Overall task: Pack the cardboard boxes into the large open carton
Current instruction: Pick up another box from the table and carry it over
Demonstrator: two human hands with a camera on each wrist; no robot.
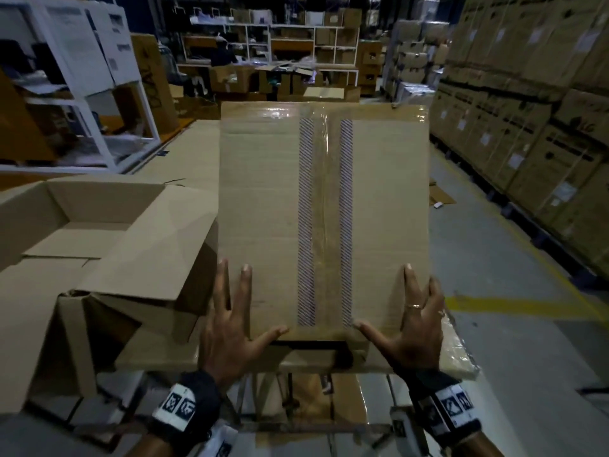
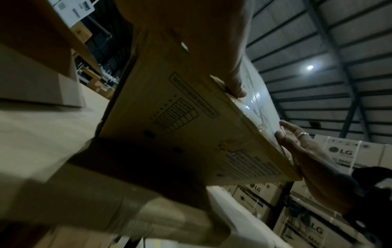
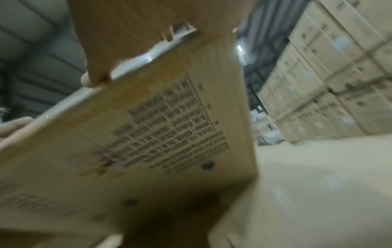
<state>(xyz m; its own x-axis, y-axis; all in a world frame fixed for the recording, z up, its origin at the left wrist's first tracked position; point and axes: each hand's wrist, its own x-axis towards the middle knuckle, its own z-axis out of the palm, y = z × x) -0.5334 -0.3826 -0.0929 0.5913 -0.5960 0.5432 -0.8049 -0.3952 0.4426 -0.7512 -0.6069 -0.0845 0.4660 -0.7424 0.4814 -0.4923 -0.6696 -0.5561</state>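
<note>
A flat cardboard box (image 1: 263,192), sealed with clear tape between two striped bands, fills the middle of the head view. My left hand (image 1: 230,318) grips its near left corner and my right hand (image 1: 412,324) its near right corner. Fingers are spread over the top and thumbs lie along the near edge. The left wrist view shows the printed near side of the box (image 2: 191,125) with a fingertip (image 2: 235,87) hooked over its upper edge. The right wrist view shows the same side (image 3: 148,134), blurred. The large open carton (image 1: 82,206) stands to the left, flaps up.
Under the held box lies another box wrapped in plastic (image 1: 458,354). Stacked printed cartons (image 1: 527,143) line the right side behind a yellow floor line (image 1: 527,305). A white shelf frame (image 1: 82,94) stands at the back left, with more shelving and boxes beyond.
</note>
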